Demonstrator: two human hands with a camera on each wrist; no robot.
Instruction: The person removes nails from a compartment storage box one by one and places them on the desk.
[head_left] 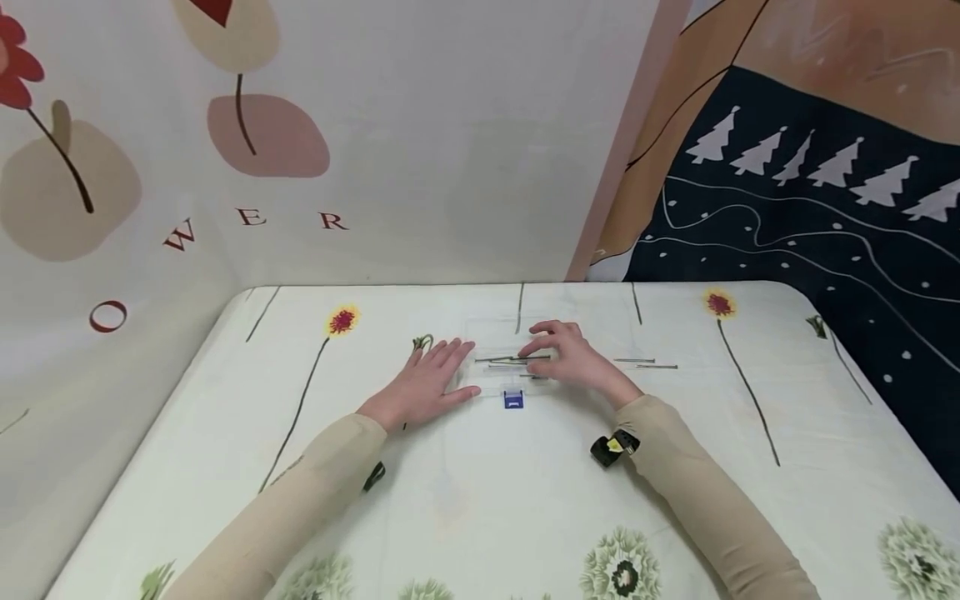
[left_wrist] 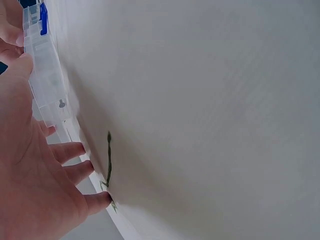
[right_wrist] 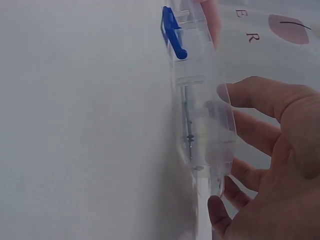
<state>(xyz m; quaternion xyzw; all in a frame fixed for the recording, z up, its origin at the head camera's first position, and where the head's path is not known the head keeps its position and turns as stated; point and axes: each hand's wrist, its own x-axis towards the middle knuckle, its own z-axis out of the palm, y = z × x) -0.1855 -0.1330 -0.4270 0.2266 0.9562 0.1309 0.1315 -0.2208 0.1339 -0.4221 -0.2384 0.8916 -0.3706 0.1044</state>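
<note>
A clear plastic box [right_wrist: 205,145] with a blue latch [head_left: 513,400] stands on the table, and several nails [head_left: 498,362] show inside it. At its left side my left hand [head_left: 429,385] lies with fingers extended and spread, the thumb against the box wall in the left wrist view. My right hand [head_left: 572,360] is over the right part of the box with bent fingers. Thumb and forefinger reach to the nails, and the clear wall blurs whether a nail is between them. Loose nails [head_left: 657,367] lie on the table right of the box.
A white cloth [head_left: 480,508] printed with flowers covers the table. Behind it hangs a printed fabric wall [head_left: 450,167]. Dark wrist-camera mounts sit at both sleeves, the right mount [head_left: 613,447] showing plainly.
</note>
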